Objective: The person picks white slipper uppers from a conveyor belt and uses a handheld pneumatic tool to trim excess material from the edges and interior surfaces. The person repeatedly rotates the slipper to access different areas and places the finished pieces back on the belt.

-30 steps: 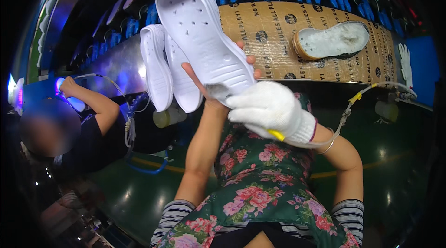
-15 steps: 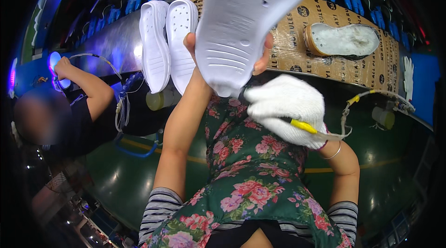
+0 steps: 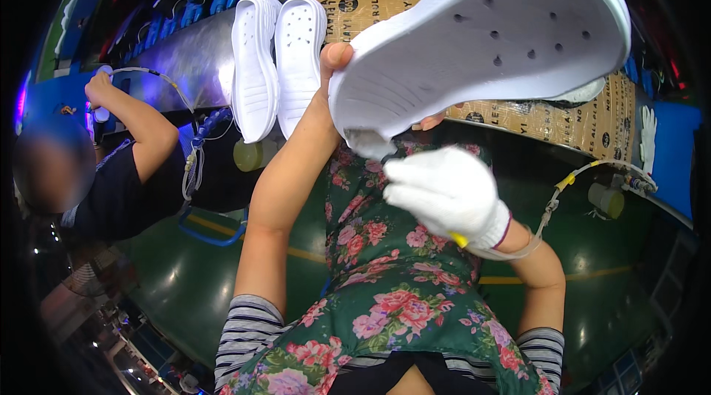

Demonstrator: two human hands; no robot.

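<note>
My bare left hand (image 3: 335,62) is closed round a large white shoe sole (image 3: 415,62), its thumb on one edge and fingertips at the other. The sole is tilted, with its wide, holed end up to the right. In a white knit glove, my right hand (image 3: 448,184) is closed on a brush (image 3: 374,145) whose pale bristles touch the inside of the sole's near end. A thin hose with a yellow joint (image 3: 459,239) trails from that hand past the wrist. The brush's handle is mostly hidden by the glove.
Two white soles (image 3: 255,69) stand on the metal bench (image 3: 194,73) to the left. Printed cardboard (image 3: 585,128) covers the bench to the right, behind my held sole. A white glove (image 3: 647,139) lies at far right. A co-worker's arm (image 3: 137,110) is at left.
The held sole has turned, its wide end swinging to the right. My right hand has followed slightly left and down, the brush still at the near end.
</note>
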